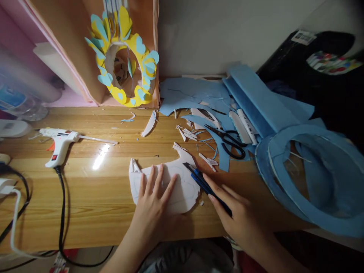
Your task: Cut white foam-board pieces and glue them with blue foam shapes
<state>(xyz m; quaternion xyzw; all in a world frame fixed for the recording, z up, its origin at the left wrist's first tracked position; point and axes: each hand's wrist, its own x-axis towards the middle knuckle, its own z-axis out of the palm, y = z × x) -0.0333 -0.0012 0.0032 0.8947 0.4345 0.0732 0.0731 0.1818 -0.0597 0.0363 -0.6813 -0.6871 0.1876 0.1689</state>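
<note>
My left hand (153,203) lies flat with fingers spread on a white foam-board cut-out (182,185), pressing it to the wooden table (93,197). In my right hand (236,218) is a blue and black utility knife (199,178), fingers wrapped round it, index finger along its back. The knife's tip rests at the upper right edge of the white piece. Small white offcuts (209,161) lie just beyond the knife.
A white glue gun (61,142) with a black cord lies at left. Black scissors (230,142) rest on blue foam scraps (193,94). A large blue foam ring (313,174) fills the right. A yellow and blue paper wreath (123,57) leans at the back.
</note>
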